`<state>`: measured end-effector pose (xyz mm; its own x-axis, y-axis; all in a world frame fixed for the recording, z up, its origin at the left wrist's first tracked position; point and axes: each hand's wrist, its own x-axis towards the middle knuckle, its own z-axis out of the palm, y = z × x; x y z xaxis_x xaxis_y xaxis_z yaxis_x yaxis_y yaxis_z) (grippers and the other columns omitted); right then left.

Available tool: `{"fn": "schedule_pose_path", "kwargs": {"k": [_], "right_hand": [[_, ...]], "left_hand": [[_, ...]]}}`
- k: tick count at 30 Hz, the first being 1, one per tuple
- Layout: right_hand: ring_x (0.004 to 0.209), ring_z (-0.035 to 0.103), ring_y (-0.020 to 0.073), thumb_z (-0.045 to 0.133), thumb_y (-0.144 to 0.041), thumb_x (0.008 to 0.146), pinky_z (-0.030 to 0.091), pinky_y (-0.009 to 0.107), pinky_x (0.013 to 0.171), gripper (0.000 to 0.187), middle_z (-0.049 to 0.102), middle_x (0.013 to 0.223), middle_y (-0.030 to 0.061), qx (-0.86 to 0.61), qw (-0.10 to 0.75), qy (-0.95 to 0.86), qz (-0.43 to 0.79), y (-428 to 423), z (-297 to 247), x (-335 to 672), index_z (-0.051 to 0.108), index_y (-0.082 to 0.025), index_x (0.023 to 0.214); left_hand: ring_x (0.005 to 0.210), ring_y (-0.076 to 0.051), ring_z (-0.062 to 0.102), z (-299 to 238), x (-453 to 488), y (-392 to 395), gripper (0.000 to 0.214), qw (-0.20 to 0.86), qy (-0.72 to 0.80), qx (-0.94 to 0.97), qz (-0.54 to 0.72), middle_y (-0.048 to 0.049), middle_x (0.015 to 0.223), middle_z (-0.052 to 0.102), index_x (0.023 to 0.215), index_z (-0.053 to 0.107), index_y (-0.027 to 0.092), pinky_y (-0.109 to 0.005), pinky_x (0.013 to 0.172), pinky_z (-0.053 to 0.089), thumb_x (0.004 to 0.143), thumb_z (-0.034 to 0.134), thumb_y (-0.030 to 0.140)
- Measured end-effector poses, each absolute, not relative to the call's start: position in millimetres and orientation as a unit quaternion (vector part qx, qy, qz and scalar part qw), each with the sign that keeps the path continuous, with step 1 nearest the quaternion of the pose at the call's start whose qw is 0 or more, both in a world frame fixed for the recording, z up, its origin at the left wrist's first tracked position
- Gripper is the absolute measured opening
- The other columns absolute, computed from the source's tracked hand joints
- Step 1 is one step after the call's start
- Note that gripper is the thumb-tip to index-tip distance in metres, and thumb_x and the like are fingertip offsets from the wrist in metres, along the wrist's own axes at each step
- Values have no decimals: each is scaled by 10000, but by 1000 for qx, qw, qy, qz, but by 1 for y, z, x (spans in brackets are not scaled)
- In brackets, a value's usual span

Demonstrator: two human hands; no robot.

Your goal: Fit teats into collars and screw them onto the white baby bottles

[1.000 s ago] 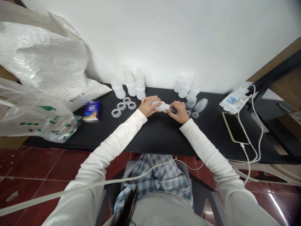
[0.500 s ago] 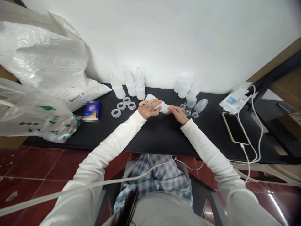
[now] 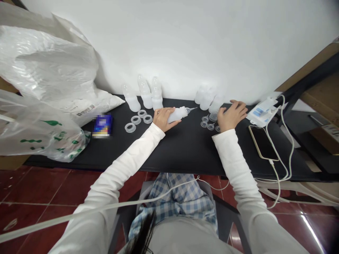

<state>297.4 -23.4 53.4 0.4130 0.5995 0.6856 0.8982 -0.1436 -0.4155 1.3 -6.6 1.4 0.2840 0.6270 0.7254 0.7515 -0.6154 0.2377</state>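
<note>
L hand [image 3: 163, 119] has the white squeeze bottle [image 3: 177, 115] wrapped at its base end, thumb along the near side, fingers over the top, closed round the body. Bottle's held tilted, neck to the R, abt mid-table; can't tell if it touches the black table [image 3: 182, 151]. L hand's roughly where it was 0.5 s ago, bottle now turned so its neck points more up & R.

Big change: R hand [image 3: 231, 116]. It was at the bottle neck half a sec ago, fingertips on it; now it's off to the R, palm down, thumb well apart from the fingers, fingers slightly spread. Neck's now uncovered, w/ a clear pointed tip [image 3: 192, 109] sticking out.

R hand now hides the outer clear cap seen there before; can't tell if it's touching it. Other clear cap [image 3: 213, 117] shows just L of the thumb, w/ small clear discs [image 3: 210, 127] near it, one partly covered by the hand.

Unchanged: 3 dome-capped bottles [image 3: 144, 94] back L, 4 translucent rings [image 3: 136, 120] in front of them, white bottles [image 3: 205, 102] grouped back R by the wall, phone [image 3: 263, 143] w/ cable plugged in, far R.
</note>
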Motion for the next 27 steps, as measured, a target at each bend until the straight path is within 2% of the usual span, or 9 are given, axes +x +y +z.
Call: {"fn": "schedule_pose_path", "kwargs": {"k": [1, 3, 7, 11, 13, 15, 19, 27], "right_hand": [[1116, 491, 448, 573, -279, 862, 365, 677, 922, 287, 541, 1219, 274, -752, 393, -501, -170, -20, 50, 302, 597, -132, 1107], [1096, 502, 436, 557, -250, 844, 351, 713, 924, 211, 554, 1111, 241, -760, 385, -504, -141, -15, 42, 309, 580, -134, 1019], [1099, 510, 408, 500, -298, 898, 362, 730, 941, 171, 540, 1033, 184, -728, 434, -510, -145, -13, 41, 312, 563, -163, 982], [1082, 552, 339, 399, -412, 997, 454, 632, 955, 271, 537, 1079, 140, -637, 524, -538, -176, -25, 57, 297, 589, -231, 1065], [1066, 583, 299, 336, -458, 1031, 485, 575, 962, 356, 553, 1053, 124, -570, 560, -583, -150, -32, 60, 284, 604, -227, 1073], [1032, 598, 280, 326, -489, 1036, 513, 534, 912, 397, 572, 1021, 114, -543, 564, -611, -119, -36, 58, 269, 619, -223, 1069], [896, 603, 239, 411, -522, 1013, 532, 448, 802, 368, 619, 926, 84, -482, 564, -666, -76, -39, 43, 245, 631, -228, 984], [915, 611, 253, 459, -574, 974, 537, 456, 827, 365, 616, 943, 95, -413, 514, -752, -18, -36, 21, 236, 599, -237, 985]], "left_hand": [[1052, -298, 661, 1, 2, -7, 558, 72, -433, -798, -413, -135, 1151, 714, 1213, 630, 204, -433, 924, 422, 833, 668, 611], [1024, -295, 660, 1, 2, -7, 582, 63, -433, -802, -407, -134, 1123, 707, 1226, 618, 188, -426, 905, 434, 831, 666, 613], [995, -294, 663, 2, 3, -8, 597, 56, -435, -801, -407, -135, 1088, 702, 1235, 615, 170, -422, 883, 451, 827, 677, 601], [972, -281, 671, 3, 3, -9, 607, 65, -434, -800, -408, -125, 1074, 715, 1225, 615, 173, -414, 867, 463, 810, 699, 607], [972, -282, 672, 4, 3, -9, 611, 62, -427, -808, -400, -121, 1078, 719, 1223, 617, 182, -419, 861, 468, 802, 705, 615], [982, -284, 672, 6, 4, -10, 602, 54, -419, -819, -389, -120, 1095, 723, 1218, 625, 194, -425, 861, 471, 798, 710, 617], [1006, -285, 677, 9, 5, -12, 596, 35, -403, -835, -372, -122, 1126, 731, 1225, 643, 201, -420, 860, 470, 796, 720, 607], [987, -251, 692, 14, 7, -17, 644, -51, -361, -869, -335, -98, 1183, 740, 1274, 644, 207, -392, 886, 475, 790, 722, 626]]}}
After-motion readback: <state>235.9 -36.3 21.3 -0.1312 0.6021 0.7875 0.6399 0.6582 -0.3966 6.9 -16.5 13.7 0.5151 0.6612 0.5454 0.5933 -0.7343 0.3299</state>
